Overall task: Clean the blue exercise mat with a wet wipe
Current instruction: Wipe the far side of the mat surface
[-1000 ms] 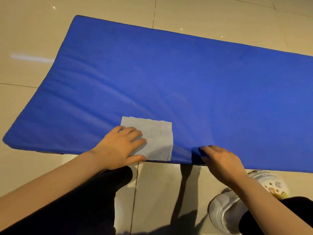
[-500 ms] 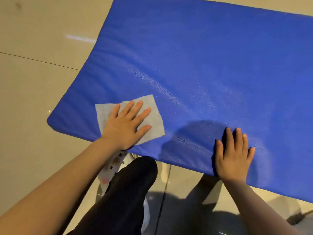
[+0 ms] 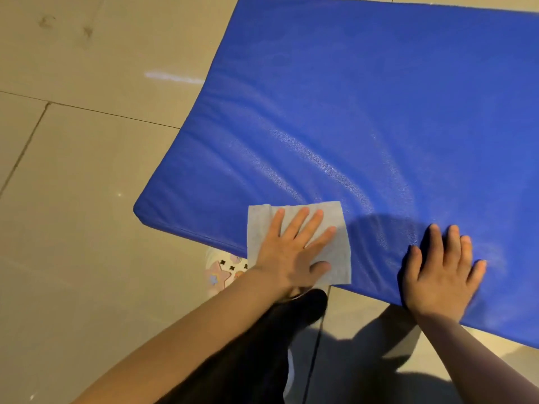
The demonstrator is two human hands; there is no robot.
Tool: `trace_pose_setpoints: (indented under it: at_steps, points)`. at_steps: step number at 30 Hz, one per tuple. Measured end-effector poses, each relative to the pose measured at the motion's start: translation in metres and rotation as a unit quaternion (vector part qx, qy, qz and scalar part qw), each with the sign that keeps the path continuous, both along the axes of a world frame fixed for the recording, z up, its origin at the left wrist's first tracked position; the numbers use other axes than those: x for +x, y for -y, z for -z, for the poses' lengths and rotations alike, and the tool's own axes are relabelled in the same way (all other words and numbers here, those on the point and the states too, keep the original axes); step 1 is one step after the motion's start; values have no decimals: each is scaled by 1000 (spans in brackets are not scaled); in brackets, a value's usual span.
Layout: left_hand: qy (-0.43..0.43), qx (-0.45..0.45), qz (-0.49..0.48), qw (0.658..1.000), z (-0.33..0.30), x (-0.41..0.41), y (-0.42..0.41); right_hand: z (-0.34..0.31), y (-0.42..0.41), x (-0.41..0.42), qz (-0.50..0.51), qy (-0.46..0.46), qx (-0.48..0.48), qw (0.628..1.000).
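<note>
The blue exercise mat point(image 3: 364, 118) lies on the tiled floor and fills the upper right of the view, with shiny damp streaks across its near half. A white wet wipe point(image 3: 335, 252) lies flat near the mat's front left corner. My left hand point(image 3: 291, 252) presses on the wipe with straight, spread fingers. My right hand point(image 3: 443, 272) lies flat on the mat's front edge, to the right of the wipe, fingers straight and spread.
Beige floor tiles point(image 3: 81, 199) surround the mat on the left and front. My dark trouser leg point(image 3: 262, 345) and a patterned shoe point(image 3: 221, 272) sit just below the mat's front edge, under my left forearm.
My right hand went from gripping the mat's front edge to lying flat on top. My left hand slid the wipe along the mat's front edge near the left corner.
</note>
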State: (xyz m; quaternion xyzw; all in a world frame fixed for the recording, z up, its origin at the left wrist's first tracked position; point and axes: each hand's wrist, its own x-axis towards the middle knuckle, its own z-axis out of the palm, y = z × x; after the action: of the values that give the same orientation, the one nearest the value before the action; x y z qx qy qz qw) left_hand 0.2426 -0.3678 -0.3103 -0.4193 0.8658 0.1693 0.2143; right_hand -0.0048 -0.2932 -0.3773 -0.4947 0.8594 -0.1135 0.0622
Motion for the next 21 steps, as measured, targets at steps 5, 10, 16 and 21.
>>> trace_pose_setpoints:
  at_steps: [5, 10, 16, 21]
  points:
    - [49, -85, -192, 977, -2, 40, 26, 1, 0, -4, -1, 3, -10, 1000]
    - [82, -61, -372, 923, -17, 138, 49, 1, 0, -2, -2, 1, -16, 1000]
    - [78, -64, -537, 837, -3, 113, 68, 1, 0, -3, 2, 2, -18, 1000]
    - [119, -44, -510, 851, -10, 87, 73, 0, 1, -1, -1, -4, -20, 1000]
